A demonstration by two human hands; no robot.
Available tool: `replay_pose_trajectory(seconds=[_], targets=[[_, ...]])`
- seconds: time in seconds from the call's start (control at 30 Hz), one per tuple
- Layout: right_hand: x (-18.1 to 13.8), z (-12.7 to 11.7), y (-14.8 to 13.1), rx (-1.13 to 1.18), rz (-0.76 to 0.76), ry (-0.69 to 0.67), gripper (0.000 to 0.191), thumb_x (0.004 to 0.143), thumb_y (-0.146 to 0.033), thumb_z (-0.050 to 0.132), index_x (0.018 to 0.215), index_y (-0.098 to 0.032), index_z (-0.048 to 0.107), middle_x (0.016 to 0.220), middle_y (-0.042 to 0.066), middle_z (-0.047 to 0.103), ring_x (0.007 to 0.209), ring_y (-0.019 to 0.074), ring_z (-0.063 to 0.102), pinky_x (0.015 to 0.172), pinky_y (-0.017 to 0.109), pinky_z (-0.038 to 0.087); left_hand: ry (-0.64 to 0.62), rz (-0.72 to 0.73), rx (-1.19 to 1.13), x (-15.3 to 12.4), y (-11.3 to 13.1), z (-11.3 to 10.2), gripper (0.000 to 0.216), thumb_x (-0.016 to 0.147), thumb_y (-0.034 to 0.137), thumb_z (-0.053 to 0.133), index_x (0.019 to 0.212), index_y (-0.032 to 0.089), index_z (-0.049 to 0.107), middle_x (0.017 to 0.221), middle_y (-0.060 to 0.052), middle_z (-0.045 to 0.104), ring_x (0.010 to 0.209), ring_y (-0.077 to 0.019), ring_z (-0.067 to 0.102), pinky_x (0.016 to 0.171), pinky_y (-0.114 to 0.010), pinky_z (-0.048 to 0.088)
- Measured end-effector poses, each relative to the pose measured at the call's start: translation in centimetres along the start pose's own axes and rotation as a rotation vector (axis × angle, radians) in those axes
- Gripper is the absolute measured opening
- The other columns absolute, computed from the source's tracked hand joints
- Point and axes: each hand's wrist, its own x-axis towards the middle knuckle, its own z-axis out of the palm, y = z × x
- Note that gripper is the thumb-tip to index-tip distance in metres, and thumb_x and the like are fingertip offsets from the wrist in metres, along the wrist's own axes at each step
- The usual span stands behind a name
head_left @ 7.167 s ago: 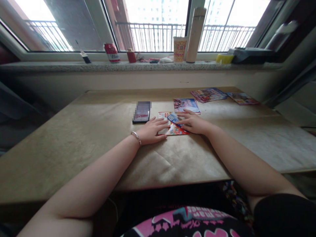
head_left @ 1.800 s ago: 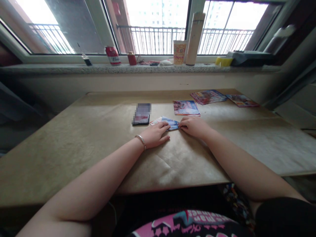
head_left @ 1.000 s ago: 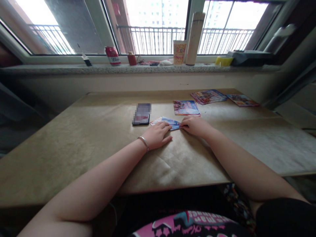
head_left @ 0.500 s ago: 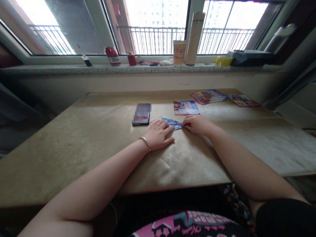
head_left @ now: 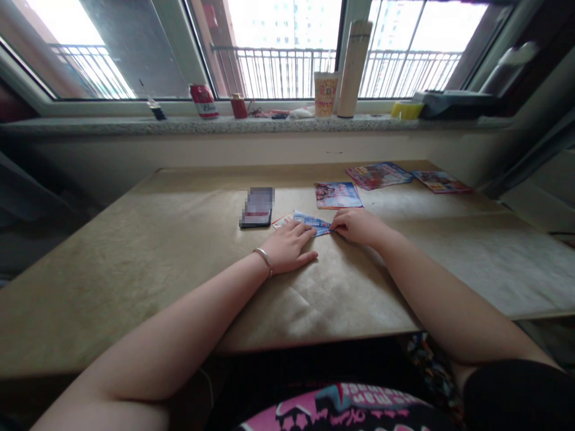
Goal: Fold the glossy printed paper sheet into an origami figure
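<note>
A folded sheet of printed paper, blue with an orange and white part at its left, lies on the table in front of me. My left hand rests flat over its near left part, fingers spread and covering some of the print. At the pointed right end, my right hand pinches the paper between thumb and fingertips. Just beyond lies a square pile of printed sheets. To the left of the folded paper is a phone, its screen blurred out.
More printed leaflets and another small pile lie at the table's far right. On the windowsill stand a red can, a patterned cup, a tall cylinder and a yellow tape roll.
</note>
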Motion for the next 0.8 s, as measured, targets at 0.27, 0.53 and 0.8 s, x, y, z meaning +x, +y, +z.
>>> replay_pose_trajectory(seconds=[0.27,0.53,0.8], targets=[[0.0,0.0,0.0,0.012,0.013,0.018,0.026,0.081,-0.014,0.055,0.093,-0.022,0.077,0.095,0.005,0.072,0.085,0.0180,0.064,0.079,0.027,0.046,0.007,0.004,-0.033,-0.1,-0.4,0.4,0.065,0.091,0.060,0.039,0.139,0.017,0.043,0.137,-0.011,0.049,0.126,-0.0287,0.042,0.113,-0.043,0.025],[-0.2,0.0,0.8,0.057,0.041,0.031,0.026,0.079,-0.012,0.055,0.092,-0.022,0.075,0.090,0.003,0.073,0.080,0.0156,0.064,0.074,0.025,0.046,-0.048,-0.016,-0.057,-0.1,-0.3,0.2,0.062,0.092,0.058,0.037,0.142,0.022,0.041,0.139,-0.010,0.046,0.126,-0.0276,0.043,0.111,-0.042,0.029],[-0.6,-0.6,0.9,0.059,-0.049,-0.005,0.027,0.080,-0.013,0.055,0.093,-0.024,0.076,0.098,0.002,0.072,0.085,0.0154,0.065,0.077,0.024,0.047,-0.054,-0.030,-0.063,0.0,-0.2,0.1,0.063,0.091,0.059,0.037,0.142,0.021,0.040,0.140,-0.010,0.046,0.127,-0.0282,0.042,0.111,-0.042,0.028]])
